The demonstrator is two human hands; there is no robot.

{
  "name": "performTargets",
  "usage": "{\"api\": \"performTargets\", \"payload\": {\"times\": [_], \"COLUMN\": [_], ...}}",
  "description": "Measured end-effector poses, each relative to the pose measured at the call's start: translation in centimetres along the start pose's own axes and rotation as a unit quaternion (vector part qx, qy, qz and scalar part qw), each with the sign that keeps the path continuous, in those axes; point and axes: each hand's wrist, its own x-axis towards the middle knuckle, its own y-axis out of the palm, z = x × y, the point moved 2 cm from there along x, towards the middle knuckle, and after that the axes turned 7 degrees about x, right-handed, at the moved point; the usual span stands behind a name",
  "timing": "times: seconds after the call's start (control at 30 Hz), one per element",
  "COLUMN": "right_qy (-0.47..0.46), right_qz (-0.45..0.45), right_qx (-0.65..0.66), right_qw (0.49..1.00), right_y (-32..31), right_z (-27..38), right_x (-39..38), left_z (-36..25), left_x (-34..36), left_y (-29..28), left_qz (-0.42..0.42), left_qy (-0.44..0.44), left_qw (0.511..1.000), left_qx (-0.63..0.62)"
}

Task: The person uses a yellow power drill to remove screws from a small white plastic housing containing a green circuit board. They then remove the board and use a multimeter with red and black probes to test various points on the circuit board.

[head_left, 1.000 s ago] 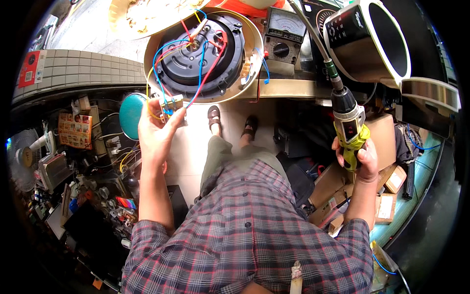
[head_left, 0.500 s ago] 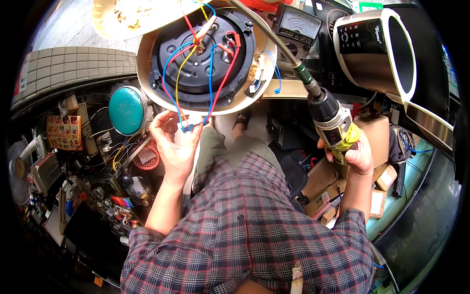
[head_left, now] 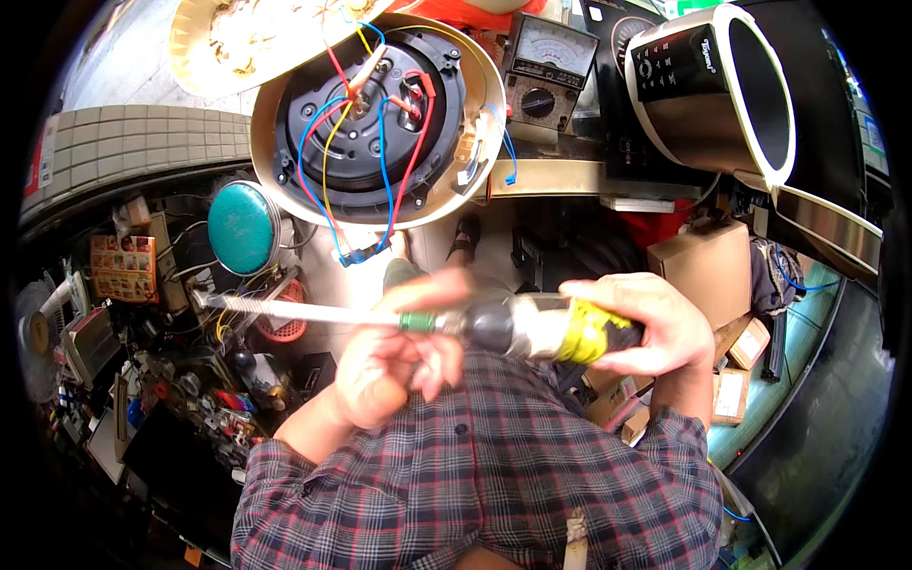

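Note:
My right hand (head_left: 655, 323) grips a yellow-and-black power drill (head_left: 537, 325), held sideways with its long bit (head_left: 294, 309) pointing left. My left hand (head_left: 389, 366) is at the bit's green collar, palm upward and blurred; whether it holds the collar I cannot tell. Above, an open cream appliance body (head_left: 492, 142) holds a black round base (head_left: 328, 142) with red, blue and yellow wires; a small connector block (head_left: 366, 255) hangs from them below the rim.
An analogue meter (head_left: 541, 76), a silver-and-black pot housing (head_left: 693, 114) and a cream lid (head_left: 199, 52) surround the appliance. A teal stool (head_left: 237, 228), a red basket (head_left: 285, 323) and dense clutter lie left and below. Cardboard boxes (head_left: 703, 266) are stacked at right.
The drill has swung from upright at right to horizontal across my front. My left hand has left the connector block, which now dangles, and moved down to the drill's bit.

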Motion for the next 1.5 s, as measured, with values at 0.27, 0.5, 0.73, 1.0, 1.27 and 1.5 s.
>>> {"api": "performTargets", "payload": {"times": [0.27,0.5,0.73,1.0,1.27,1.5], "right_qy": [-0.306,-0.376,-0.477,-0.389,-0.397,-0.409], "right_qz": [-0.225,-0.437,-0.282,-0.351,-0.353,-0.354], "right_qx": [0.446,0.308,0.034,-0.029,-0.038,-0.128], "right_qw": [0.811,0.757,0.832,0.851,0.846,0.831], "right_y": [0.1,3.2,-2.7,-3.0,-2.1,-1.0], "right_z": [0.8,5.4,12.9,12.8,9.1,8.8], "right_x": [-2.2,0.6,-1.3,4.2,9.6,11.2], "left_z": [2.9,5.7,10.5,25.4,34.0,35.4], "left_x": [1.0,5.9,4.0,-2.7,-10.4,-12.7], "left_y": [2.8,7.4,1.5,-13.0,-24.0,-26.2], "left_qz": [0.162,0.245,0.294,0.030,-0.344,-0.371], "left_qy": [-0.009,-0.031,-0.078,-0.159,-0.160,-0.193], "left_qw": [0.954,0.893,0.952,0.943,0.896,0.874], "left_qx": [-0.251,-0.376,-0.027,0.289,0.233,0.247]}}
